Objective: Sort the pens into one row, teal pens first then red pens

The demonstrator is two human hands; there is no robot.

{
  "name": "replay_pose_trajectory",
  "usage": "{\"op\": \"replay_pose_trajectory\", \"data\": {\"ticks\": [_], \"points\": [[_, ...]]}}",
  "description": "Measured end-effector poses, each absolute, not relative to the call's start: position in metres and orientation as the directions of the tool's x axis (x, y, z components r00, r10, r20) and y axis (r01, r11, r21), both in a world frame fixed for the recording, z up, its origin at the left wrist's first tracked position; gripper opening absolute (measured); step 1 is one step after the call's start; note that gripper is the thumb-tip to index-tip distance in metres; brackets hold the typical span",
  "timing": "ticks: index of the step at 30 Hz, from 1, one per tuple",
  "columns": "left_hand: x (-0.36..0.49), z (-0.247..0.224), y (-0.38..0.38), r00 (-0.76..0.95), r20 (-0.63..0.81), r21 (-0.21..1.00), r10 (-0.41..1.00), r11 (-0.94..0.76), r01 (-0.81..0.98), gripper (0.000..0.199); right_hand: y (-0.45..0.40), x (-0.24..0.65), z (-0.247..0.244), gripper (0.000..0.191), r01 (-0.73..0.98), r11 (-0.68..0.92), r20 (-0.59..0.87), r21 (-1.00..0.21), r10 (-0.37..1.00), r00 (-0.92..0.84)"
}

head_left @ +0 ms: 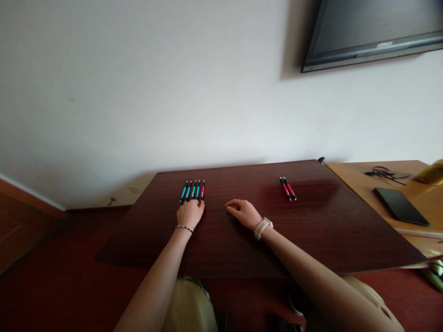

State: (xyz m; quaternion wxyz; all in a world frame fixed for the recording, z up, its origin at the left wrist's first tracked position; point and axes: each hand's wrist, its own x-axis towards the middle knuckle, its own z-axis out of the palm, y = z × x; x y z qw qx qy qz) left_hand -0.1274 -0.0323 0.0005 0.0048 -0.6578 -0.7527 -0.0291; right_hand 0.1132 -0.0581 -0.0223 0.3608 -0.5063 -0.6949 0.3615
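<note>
A row of several pens (193, 190), most with blue grips and one with a red grip at the right end, lies side by side on the dark wooden table (242, 240). My left hand (189, 213) rests just below the row, its fingertips touching the pens' near ends. My right hand (244, 213), with a watch on the wrist, lies on the table to the right, fingers loosely curled and holding nothing. Two red-grip pens (288, 188) lie together further right, apart from both hands.
A lighter wooden desk (353, 177) adjoins on the right, with a black phone (400, 205), a coiled cable (380, 173) and a yellow object (431, 174). A screen (374, 30) hangs on the white wall. Red-brown floor lies to the left.
</note>
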Motion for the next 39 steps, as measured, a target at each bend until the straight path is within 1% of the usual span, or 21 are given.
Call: {"op": "replay_pose_trajectory", "data": {"ticks": [3, 5, 7, 9, 11, 14, 16, 18, 19, 23, 27, 30, 34, 37, 39], "points": [[-0.125, 0.004, -0.035, -0.14, 0.03, 0.032, 0.99, 0.139, 0.99, 0.054, -0.06, 0.125, -0.02, 0.024, 0.472, 0.235, 0.151, -0.849, 0.966, -0.208], [-0.122, 0.007, -0.039, -0.121, 0.025, 0.031, 0.992, 0.12, 0.992, 0.053, -0.06, 0.139, -0.016, 0.021, 0.528, 0.228, 0.156, -0.818, 0.972, -0.178], [-0.118, 0.01, -0.043, -0.082, 0.036, 0.029, 0.996, 0.081, 0.996, 0.05, -0.06, 0.156, -0.011, 0.017, 0.606, 0.208, 0.168, -0.768, 0.978, -0.122], [-0.111, 0.013, -0.05, -0.039, 0.069, 0.023, 0.997, 0.037, 0.999, 0.047, -0.059, 0.177, -0.004, 0.014, 0.702, 0.172, 0.204, -0.691, 0.978, -0.039], [-0.103, 0.015, -0.057, 0.003, 0.101, 0.025, 0.995, -0.005, 1.0, 0.04, -0.057, 0.2, 0.002, 0.014, 0.786, 0.105, 0.225, -0.61, 0.973, 0.044], [-0.088, 0.017, -0.068, 0.063, 0.113, 0.041, 0.992, -0.068, 0.997, 0.029, -0.055, 0.239, 0.009, 0.016, 0.865, -0.035, 0.197, -0.5, 0.968, 0.153], [-0.079, 0.018, -0.075, 0.097, 0.098, 0.037, 0.991, -0.101, 0.994, 0.026, -0.056, 0.264, 0.01, 0.021, 0.895, -0.149, 0.16, -0.42, 0.959, 0.235], [-0.07, 0.019, -0.08, 0.126, 0.087, 0.035, 0.988, -0.129, 0.991, 0.025, -0.058, 0.286, 0.008, 0.027, 0.898, -0.232, 0.118, -0.373, 0.949, 0.293], [-0.066, 0.019, -0.081, 0.139, 0.083, 0.037, 0.987, -0.143, 0.989, 0.025, -0.06, 0.295, 0.006, 0.028, 0.899, -0.255, 0.095, -0.357, 0.947, 0.307], [-0.054, 0.02, -0.083, 0.164, 0.07, 0.054, 0.984, -0.168, 0.984, 0.024, -0.068, 0.319, 0.0, 0.023, 0.903, -0.273, 0.033, -0.332, 0.953, 0.3], [-0.047, 0.019, -0.081, 0.171, 0.055, 0.07, 0.984, -0.175, 0.982, 0.024, -0.072, 0.325, -0.004, 0.022, 0.906, -0.238, 0.005, -0.35, 0.967, 0.256], [-0.047, 0.015, -0.08, 0.191, 0.052, 0.068, 0.98, -0.194, 0.979, 0.024, -0.071, 0.321, -0.006, 0.027, 0.905, -0.241, -0.004, -0.351, 0.967, 0.256], [-0.048, 0.013, -0.081, 0.19, 0.048, 0.07, 0.981, -0.193, 0.979, 0.024, -0.067, 0.313, -0.008, 0.034, 0.916, -0.269, -0.021, -0.297, 0.961, 0.275], [-0.049, 0.014, -0.081, 0.188, 0.053, 0.075, 0.981, -0.192, 0.979, 0.024, -0.064, 0.31, -0.008, 0.031, 0.919, -0.29, -0.032, -0.268, 0.956, 0.292], [-0.049, 0.015, -0.081, 0.19, 0.055, 0.077, 0.98, -0.194, 0.978, 0.023, -0.063, 0.31, -0.008, 0.028, 0.915, -0.292, -0.029, -0.276, 0.955, 0.296]]}}
